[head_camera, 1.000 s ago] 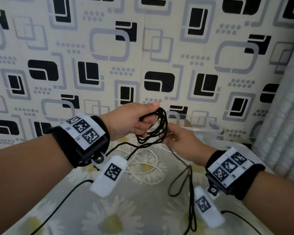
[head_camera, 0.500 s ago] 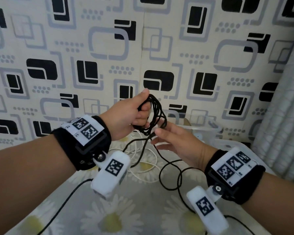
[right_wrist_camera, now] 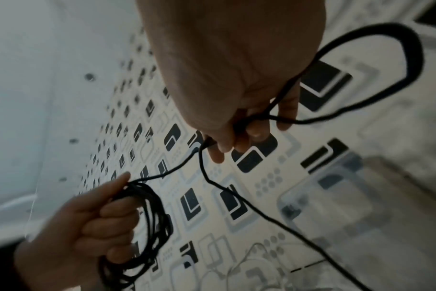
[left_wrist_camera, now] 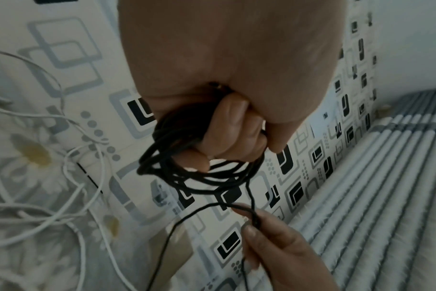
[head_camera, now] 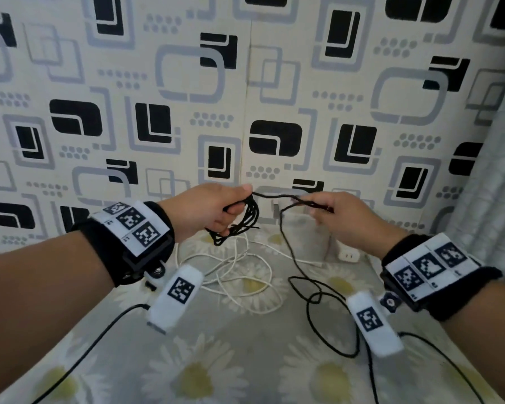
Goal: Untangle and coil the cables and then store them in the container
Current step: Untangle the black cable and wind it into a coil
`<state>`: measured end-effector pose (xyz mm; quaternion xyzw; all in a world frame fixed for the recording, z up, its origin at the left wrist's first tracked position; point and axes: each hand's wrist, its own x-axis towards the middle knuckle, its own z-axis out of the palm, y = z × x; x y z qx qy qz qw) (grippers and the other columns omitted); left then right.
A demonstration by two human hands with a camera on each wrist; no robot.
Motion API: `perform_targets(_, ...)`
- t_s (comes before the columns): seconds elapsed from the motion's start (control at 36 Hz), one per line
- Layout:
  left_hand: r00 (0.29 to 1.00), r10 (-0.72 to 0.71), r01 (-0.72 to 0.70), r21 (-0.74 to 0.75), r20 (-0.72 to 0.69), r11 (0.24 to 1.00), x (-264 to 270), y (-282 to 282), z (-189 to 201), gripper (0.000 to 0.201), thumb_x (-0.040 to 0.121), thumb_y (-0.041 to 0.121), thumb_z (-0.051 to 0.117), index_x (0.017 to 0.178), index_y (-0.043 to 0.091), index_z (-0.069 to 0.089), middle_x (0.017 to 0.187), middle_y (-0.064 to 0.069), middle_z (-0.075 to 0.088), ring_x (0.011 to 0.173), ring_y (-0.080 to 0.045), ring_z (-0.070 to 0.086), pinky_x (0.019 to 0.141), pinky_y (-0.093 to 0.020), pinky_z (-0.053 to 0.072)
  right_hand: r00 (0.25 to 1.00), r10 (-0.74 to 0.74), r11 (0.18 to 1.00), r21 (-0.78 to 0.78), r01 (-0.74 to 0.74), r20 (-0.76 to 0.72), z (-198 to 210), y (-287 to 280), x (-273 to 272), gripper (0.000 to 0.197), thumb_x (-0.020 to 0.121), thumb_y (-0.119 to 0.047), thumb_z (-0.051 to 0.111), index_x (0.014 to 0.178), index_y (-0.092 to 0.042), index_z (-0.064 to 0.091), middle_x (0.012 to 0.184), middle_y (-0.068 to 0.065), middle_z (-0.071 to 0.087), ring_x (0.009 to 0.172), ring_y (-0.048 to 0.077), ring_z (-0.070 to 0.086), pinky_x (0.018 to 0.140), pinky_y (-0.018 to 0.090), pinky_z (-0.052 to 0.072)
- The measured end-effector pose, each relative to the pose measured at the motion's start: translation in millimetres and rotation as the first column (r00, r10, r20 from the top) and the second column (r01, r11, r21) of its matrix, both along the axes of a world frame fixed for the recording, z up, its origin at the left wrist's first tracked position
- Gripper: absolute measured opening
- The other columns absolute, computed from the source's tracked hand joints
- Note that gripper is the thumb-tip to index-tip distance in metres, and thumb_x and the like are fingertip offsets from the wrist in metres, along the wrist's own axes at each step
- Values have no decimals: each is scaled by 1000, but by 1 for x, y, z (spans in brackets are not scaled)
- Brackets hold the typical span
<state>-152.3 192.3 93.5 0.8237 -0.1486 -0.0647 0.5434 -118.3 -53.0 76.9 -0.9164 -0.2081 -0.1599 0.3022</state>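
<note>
A: Two cables in view. Backdrop is patterned wallpaper (head_camera: 274, 83), and below it a daisy-print sheet (head_camera: 216, 360) covers the surface that everything lies on.

B: Container?

A: Clear plastic container (head_camera: 321, 234) at the back against the wall, just beyond the hands. Contents can't be made out.

B: White cable?

A: White cable (head_camera: 239, 275) lies loose and tangled on the sheet, below and between the hands; neither hand touches it.

B: Black one?

A: Black cable (head_camera: 245, 220) is partly coiled. The coil hangs from the left hand (head_camera: 210, 209), fingers curled through the loops, thumb on top. One strand runs across level to the right hand (head_camera: 341, 217), then drops and trails in loose loops on the sheet near the right wrist.

B: Right hand state?

A: Thumb and fingertips (left_wrist_camera: 251, 232) pinch that strand, the other fingers loosely bent. Both hands are raised off the sheet, near each other, not touching.
</note>
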Motion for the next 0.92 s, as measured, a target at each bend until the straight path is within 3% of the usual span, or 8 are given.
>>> perform_targets(0.11, 997, -79, 79, 108, -7, 991, -4, -2, -3, 49, 99, 46, 38, 61, 16, 33, 50, 5, 24, 44, -11, 19, 54, -20, 33, 952, -84, 963, -220, 153, 295, -3, -6, 11, 25, 92, -20, 63, 114, -29, 71, 96, -1, 50, 99, 22, 46, 82, 26, 34)
perform_targets(0.19, 996, -86, 85, 138, -3, 987, -5, -3, -4, 49, 99, 46, 41, 61, 16, 34, 50, 5, 25, 44, -11, 22, 57, -21, 33, 849, -73, 924, -285, 255, 523, -8, -6, 10, 23, 86, -20, 69, 106, -29, 74, 87, 0, 48, 84, 23, 39, 71, 33, 34)
perform_targets(0.42, 989, 92, -113, 195, 117, 974, 7, 5, -9, 50, 94, 53, 48, 59, 19, 36, 52, 6, 29, 47, -13, 28, 51, -19, 34, 864, -201, 955, -104, 278, 462, -11, -2, -9, 31, 95, -20, 51, 119, -30, 68, 105, 0, 72, 95, 24, 65, 78, 32, 50)
perform_targets(0.53, 997, 57, -62, 95, 52, 994, 6, 4, -8, 48, 98, 49, 43, 63, 17, 35, 53, 5, 25, 44, -11, 23, 57, -22, 36, 955, -114, 987, 138, 78, 273, -12, 5, -12, 29, 93, -17, 53, 118, -22, 66, 100, -12, 63, 70, -6, 52, 69, 14, 41)
perform_targets(0.64, 999, -38, 38, -21, -21, 999, 2, 1, -6, 49, 100, 48, 35, 61, 17, 34, 49, 7, 22, 42, -10, 20, 65, -27, 39, 988, -43, 955, 296, -3, 149, -17, 9, -12, 15, 91, -32, 60, 104, -26, 65, 90, -18, 62, 80, -14, 55, 68, 3, 41)
perform_targets(0.72, 993, -101, 92, -137, -59, 986, 0, -3, -4, 49, 100, 48, 34, 60, 18, 34, 48, 6, 21, 41, -10, 18, 64, -27, 39, 996, -59, 931, 363, 33, 62, -24, 13, -4, 16, 89, -24, 66, 104, -28, 64, 91, -12, 66, 75, -11, 59, 70, 7, 45)
perform_targets(0.83, 980, -170, 135, -288, -100, 948, 0, -9, -4, 49, 94, 50, 39, 57, 19, 37, 45, 7, 22, 36, -7, 19, 62, -25, 44, 998, 27, 834, 551, 9, -57, -33, 25, 0, 32, 90, 4, 53, 109, -21, 61, 108, 6, 64, 89, 14, 70, 83, 31, 53)
perform_targets(0.92, 968, -219, 142, -451, -123, 881, 1, -10, -3, 45, 85, 51, 47, 56, 19, 38, 43, 8, 22, 33, -6, 20, 59, -25, 44, 991, 91, 816, 577, -16, -101, -38, 32, -5, 50, 93, 9, 38, 129, -22, 54, 117, 1, 58, 66, 11, 69, 76, 40, 55)
